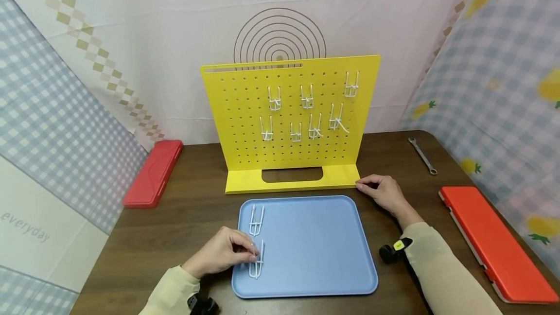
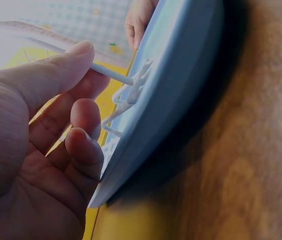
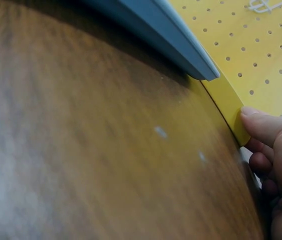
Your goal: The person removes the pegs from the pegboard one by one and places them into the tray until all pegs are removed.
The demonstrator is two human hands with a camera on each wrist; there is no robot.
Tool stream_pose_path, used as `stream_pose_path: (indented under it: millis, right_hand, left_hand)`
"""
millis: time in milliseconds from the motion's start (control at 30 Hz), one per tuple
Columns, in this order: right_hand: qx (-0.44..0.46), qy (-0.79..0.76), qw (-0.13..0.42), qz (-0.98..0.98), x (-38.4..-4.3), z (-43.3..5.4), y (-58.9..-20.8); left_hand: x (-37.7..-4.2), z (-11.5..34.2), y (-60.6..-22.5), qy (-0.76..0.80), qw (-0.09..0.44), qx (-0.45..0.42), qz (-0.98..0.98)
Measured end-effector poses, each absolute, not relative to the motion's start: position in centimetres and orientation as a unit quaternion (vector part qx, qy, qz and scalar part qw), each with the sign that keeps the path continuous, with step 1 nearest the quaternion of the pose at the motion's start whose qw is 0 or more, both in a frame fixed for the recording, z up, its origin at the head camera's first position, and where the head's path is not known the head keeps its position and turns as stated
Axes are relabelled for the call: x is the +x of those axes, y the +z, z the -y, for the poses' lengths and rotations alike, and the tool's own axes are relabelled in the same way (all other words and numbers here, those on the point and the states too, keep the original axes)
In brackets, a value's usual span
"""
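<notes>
Left hand (image 1: 220,255): fingers curled, pinching the near white wire hook (image 1: 257,261) at the left edge of the blue tray (image 1: 315,242); thumb (image 2: 56,70) pressed on the wire
Second hook (image 1: 256,219): lies flat on the tray just beyond the first
Right hand (image 1: 382,192): holds nothing; a fingertip (image 3: 253,117) touches the right corner of the yellow pegboard's (image 1: 245,111) base
Pegboard: upright behind the tray; 7 hooks hang on it
Table (image 1: 197,208): wrench (image 1: 422,155) far right; 2 red cases (image 1: 154,173) at the sides

Pegboard (image 1: 245,125) stands upper centre of the frame; tray (image 1: 315,247) lies below it, 2 hooks (image 1: 256,220) in its left part; wrench (image 1: 422,155) upper right.
</notes>
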State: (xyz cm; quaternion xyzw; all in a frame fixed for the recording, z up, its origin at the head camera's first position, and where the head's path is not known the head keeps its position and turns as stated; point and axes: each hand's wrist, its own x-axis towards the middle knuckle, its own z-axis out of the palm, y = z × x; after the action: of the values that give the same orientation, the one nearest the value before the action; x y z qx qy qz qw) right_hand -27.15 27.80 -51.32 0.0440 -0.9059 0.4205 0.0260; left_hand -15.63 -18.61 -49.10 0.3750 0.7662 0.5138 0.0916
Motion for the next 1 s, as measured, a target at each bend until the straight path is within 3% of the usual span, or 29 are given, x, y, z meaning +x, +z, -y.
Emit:
stream_pose_path:
  millis: [767,1000]
  right_hand:
    - [0.042,0.412,0.019,0.910,-27.1,-27.8,-51.0]
    - [0.034,0.410,0.016,0.911,-27.0,-27.9,-51.1]
  left_hand:
    - [-15.4,18.4,-48.8,0.515,0.091,0.398,-0.754]
    - [-14.2,17.6,-45.8,0.512,0.089,0.391,-0.760]
